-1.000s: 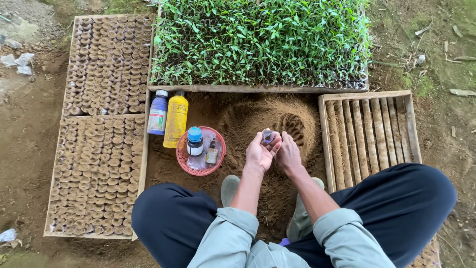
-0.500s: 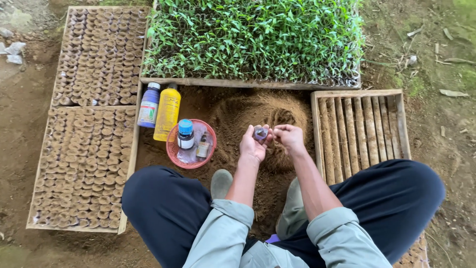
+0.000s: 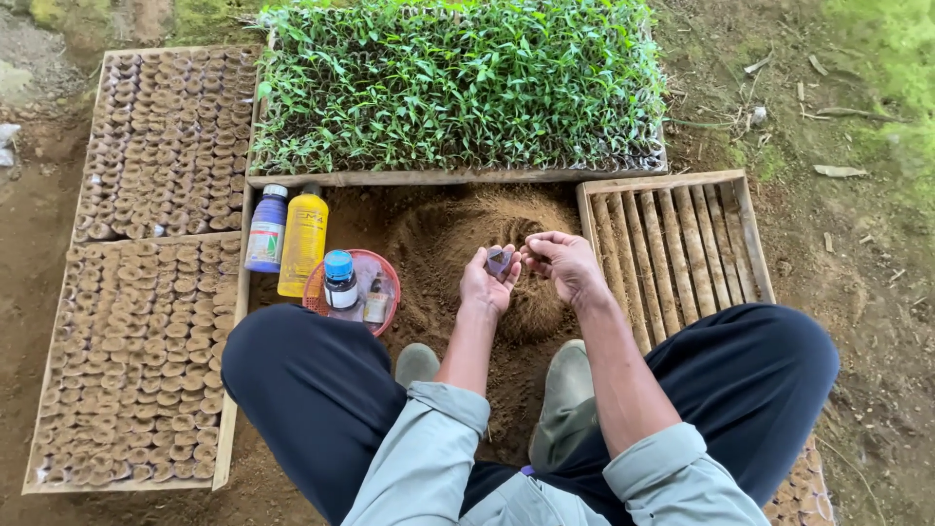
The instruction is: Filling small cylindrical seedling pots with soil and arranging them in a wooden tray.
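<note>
I sit with knees apart over a mound of brown soil (image 3: 458, 229). My left hand (image 3: 487, 284) cups a small dark plastic seedling pot (image 3: 499, 260), held upright in its fingers. My right hand (image 3: 560, 265) hovers right beside the pot with fingertips pinched together over its mouth; whether it holds soil I cannot tell. Both hands are above the soil mound, just left of an empty slatted wooden tray (image 3: 682, 244).
A wooden tray of green seedlings (image 3: 458, 88) lies beyond the soil. Two wooden trays of filled small pots (image 3: 146, 292) lie at the left. A purple bottle (image 3: 266, 230), a yellow bottle (image 3: 304, 242) and a red bowl (image 3: 317, 292) with small bottles stand near my left knee.
The view has shifted slightly. My hands stay over the soil mound; the right hand's fingers have drawn a little to the right of the pot held in the left.
</note>
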